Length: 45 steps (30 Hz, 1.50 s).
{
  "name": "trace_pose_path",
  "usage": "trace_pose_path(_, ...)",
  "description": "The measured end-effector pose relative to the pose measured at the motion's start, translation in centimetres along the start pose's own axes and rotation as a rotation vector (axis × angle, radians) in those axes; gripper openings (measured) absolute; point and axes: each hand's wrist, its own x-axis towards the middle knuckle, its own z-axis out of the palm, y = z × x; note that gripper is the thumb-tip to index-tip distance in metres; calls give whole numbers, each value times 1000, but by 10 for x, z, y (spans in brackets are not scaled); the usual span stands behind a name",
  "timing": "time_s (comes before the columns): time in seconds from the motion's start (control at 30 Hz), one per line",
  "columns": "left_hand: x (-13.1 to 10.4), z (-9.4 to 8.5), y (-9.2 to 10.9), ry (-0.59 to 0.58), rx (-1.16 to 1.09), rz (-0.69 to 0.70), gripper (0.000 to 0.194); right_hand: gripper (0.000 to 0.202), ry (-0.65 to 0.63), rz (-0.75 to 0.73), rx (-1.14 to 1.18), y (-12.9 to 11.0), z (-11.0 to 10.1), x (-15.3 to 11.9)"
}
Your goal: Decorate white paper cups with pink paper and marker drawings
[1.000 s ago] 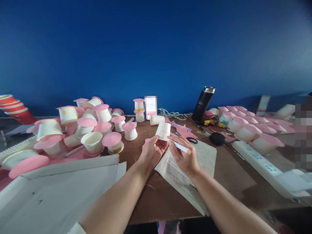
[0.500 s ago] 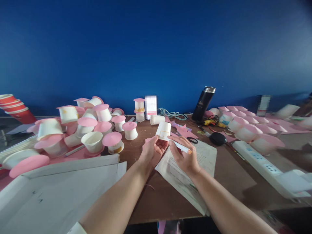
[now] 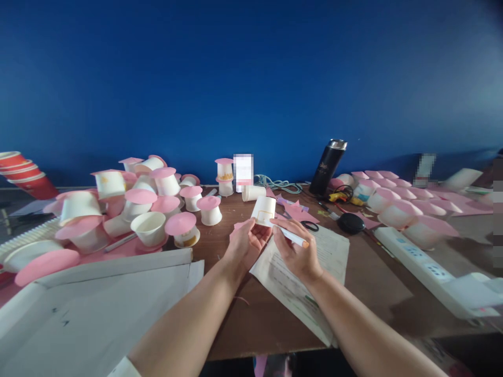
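A white paper cup point(image 3: 264, 209) is held in my left hand point(image 3: 247, 243), raised over the middle of the table. Orange-yellow lines form a frame on its side. My right hand point(image 3: 296, 250) grips a white marker point(image 3: 290, 236) with an orange end; its tip is at the cup's lower right side. Beneath both hands lies a printed sheet of paper point(image 3: 334, 251). Just behind the held cup, another white paper cup point(image 3: 251, 193) lies on its side.
Paper cups with pink discs point(image 3: 181, 224) crowd the left, beside a white box point(image 3: 98, 314). A black flask point(image 3: 328, 167), scissors point(image 3: 310, 226), pink scraps point(image 3: 301, 212) and a round black object point(image 3: 351, 223) stand behind. To the right lies a power strip point(image 3: 416, 262).
Both hands, the cup and the marker stay almost in the same place. At the far right edge, a blurred patch has come into view.
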Motion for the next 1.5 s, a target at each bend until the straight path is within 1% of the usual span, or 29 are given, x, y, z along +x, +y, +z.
trace_pose_path(0.7,2,-2,-1,5,10,8,12,19,-5,2,8,1,1,0)
trace_pose_path(0.83,2,-2,-1,-6,7,7,11,19,-12,8,8,0,1,0)
trace_pose_path(1.1,0,-1,1,-17,2,5,15,18,-10,11,7,-1,1,1)
trace_pose_path(1.37,0,-3,0,-38,6,-5,12,18,-6,7,-11,-1,0,1)
trace_pose_path(1.5,1,-3,0,-24,-1,-4,14,18,-9,10,-19,-2,0,1)
